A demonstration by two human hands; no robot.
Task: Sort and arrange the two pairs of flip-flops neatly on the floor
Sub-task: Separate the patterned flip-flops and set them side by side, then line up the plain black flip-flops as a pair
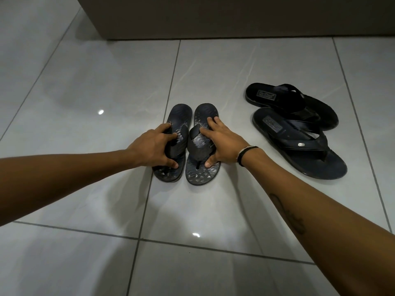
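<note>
Two small dark patterned flip-flops lie side by side on the floor, heels pointing away from me. My left hand (155, 145) grips the left one (180, 116) around its strap. My right hand (222, 139) rests spread over the right one (205, 115), thumb on its toe end, fingers on the sole. To the right lie two larger black flip-flops, slanted. The far one (284, 101) overlaps the heel end of the near one (303, 150).
Glossy grey floor tiles (106, 82) with dark grout lines spread all around. A dark wall or cabinet base (213, 18) runs along the back. A black and white band circles my right wrist (245, 154).
</note>
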